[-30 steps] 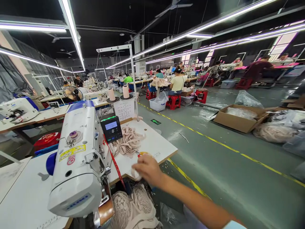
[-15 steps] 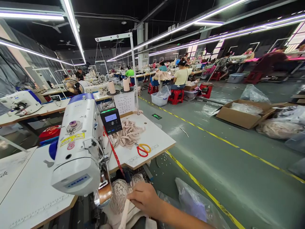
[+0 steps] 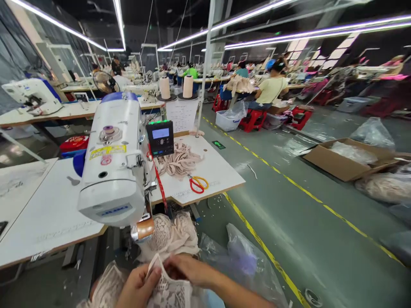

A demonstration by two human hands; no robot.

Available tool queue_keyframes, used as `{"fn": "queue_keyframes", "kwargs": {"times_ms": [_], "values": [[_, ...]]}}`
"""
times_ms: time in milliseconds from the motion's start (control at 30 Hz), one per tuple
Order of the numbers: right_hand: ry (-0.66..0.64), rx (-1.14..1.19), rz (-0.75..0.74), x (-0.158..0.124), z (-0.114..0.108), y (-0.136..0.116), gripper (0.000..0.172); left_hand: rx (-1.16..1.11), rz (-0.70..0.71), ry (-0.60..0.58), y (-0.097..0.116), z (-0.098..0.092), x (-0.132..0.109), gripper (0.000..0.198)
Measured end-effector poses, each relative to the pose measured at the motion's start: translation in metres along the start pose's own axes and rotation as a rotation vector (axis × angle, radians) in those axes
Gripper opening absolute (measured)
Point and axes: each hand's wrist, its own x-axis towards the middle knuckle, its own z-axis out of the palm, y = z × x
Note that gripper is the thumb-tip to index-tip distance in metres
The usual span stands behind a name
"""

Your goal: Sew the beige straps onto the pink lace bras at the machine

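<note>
Low in the view, my left hand pinches the edge of a beige lace bra between thumb and fingers. My right hand is closed at the bra's upper edge, its fingertips partly hidden behind the fabric. More beige lace bra pieces are heaped just beyond my hands, beside the needle end of a white sewing machine. Another lace part hangs left of my left hand.
On the white table lie red-and-yellow scissors and a pile of beige straps. A control panel and thread cones stand behind. Plastic bags lie on the floor at right; a cardboard box sits farther off.
My left hand has come into view, holding the bra. My right hand has moved down and left, from a beige strip to the bra's edge. The view has shifted.
</note>
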Motion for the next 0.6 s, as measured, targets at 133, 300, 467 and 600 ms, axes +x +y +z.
{"fn": "queue_keyframes", "kwargs": {"times_ms": [133,300,467,600], "values": [[0.050,0.226,0.114,0.016,0.011,-0.003,0.060,0.050,0.018,-0.023,0.006,0.007,0.000,0.050],[0.381,0.278,-0.054,0.021,-0.008,-0.024,0.047,0.086,0.015,0.083,-0.001,-0.001,-0.004,0.046],[0.126,-0.076,-0.151,-0.001,-0.004,-0.058,0.031,0.131,0.038,0.166,-0.008,-0.007,-0.001,0.046],[0.121,-0.452,-0.297,-0.003,0.018,-0.066,0.025,0.180,0.087,0.166,-0.010,-0.005,-0.001,0.038]]}}
